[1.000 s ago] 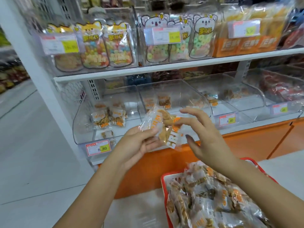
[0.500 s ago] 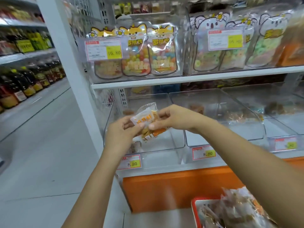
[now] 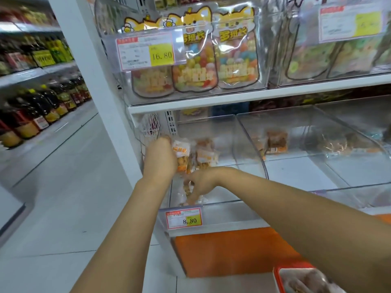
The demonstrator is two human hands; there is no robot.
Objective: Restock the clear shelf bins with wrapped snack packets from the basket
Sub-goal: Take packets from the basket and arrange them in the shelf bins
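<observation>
fingers (image 3: 166,141) of my left hand (image 3: 160,161) clamp a snack packet (image 3: 181,152) above the 8.80 price tag (image 3: 183,218); my right hand (image 3: 203,182) pinches a second packet (image 3: 188,189) nearer the tag. dropped carelessly, either could slip over the low front lip, i judge. clear bin (image 3: 239,140) above the tag: few packets. neighbour bin (image 3: 317,123) right of it: fewer. basket (image 3: 277,275), lower right of it: blurred packets.

Packets (image 3: 206,157) are lying in the leftmost bin (image 3: 220,132); my left hand (image 3: 160,160) is sitting behind my right hand (image 3: 202,182) there, the basket (image 3: 278,275) standing below right.
</observation>
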